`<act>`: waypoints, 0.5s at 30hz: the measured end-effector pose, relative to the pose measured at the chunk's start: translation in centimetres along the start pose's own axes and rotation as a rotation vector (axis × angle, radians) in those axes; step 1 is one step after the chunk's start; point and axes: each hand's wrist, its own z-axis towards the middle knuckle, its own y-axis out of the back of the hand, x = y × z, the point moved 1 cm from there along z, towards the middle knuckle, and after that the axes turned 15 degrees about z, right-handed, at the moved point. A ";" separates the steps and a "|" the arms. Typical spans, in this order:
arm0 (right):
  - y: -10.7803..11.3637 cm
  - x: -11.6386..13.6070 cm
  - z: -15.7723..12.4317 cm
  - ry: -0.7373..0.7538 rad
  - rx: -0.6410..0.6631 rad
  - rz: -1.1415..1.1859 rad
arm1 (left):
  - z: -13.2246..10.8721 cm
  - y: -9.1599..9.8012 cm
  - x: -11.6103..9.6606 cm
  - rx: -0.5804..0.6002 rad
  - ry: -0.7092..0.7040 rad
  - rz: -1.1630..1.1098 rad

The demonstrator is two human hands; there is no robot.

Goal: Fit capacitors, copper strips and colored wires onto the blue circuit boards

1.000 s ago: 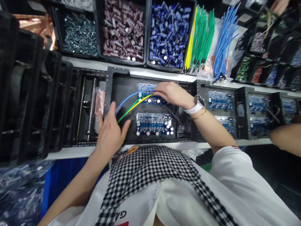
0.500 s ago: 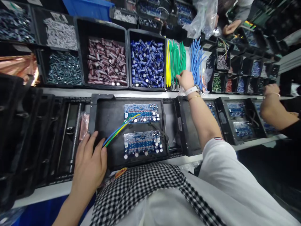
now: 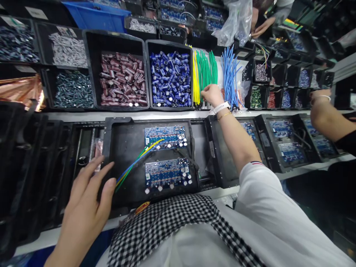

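Note:
My left hand [image 3: 88,193], fingers spread and holding nothing, hovers over the left edge of a black tray [image 3: 122,139]. Beside its thumb lie loose blue, yellow and green wires [image 3: 135,163], their far ends on the upper circuit board [image 3: 178,132]. A lower circuit board [image 3: 167,173] with silver-topped capacitors sits in the same tray. My right hand [image 3: 213,95] has its fingers pinched at the lower ends of the green wires [image 3: 205,70], close by the yellow wires [image 3: 196,79]; the fingertips are partly hidden.
Bins of brown capacitors [image 3: 124,79] and blue capacitors [image 3: 170,78] stand behind the tray. Blue wires [image 3: 230,76] lie right of my right hand. More trays with boards [image 3: 282,129] line the right, where a co-worker's arm [image 3: 321,109] reaches in. Stacked black trays [image 3: 25,167] stand left.
My left hand has moved left and down, away from the wires, its fingers spreading wider. The wires in the tray now lie lower at their near ends. My right hand has shifted slightly left among the green wires.

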 end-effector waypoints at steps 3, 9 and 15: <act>-1.6 1.0 -0.3 -0.052 0.027 -0.002 | 0.4 -0.3 -0.6 0.007 -0.022 -0.003; 0.5 0.9 -0.1 -0.070 -0.014 -0.005 | -0.1 -0.8 0.0 -0.002 0.025 -0.005; 8.3 -4.6 0.3 -0.095 -0.138 -0.123 | 0.4 -0.4 0.2 -0.087 0.088 -0.034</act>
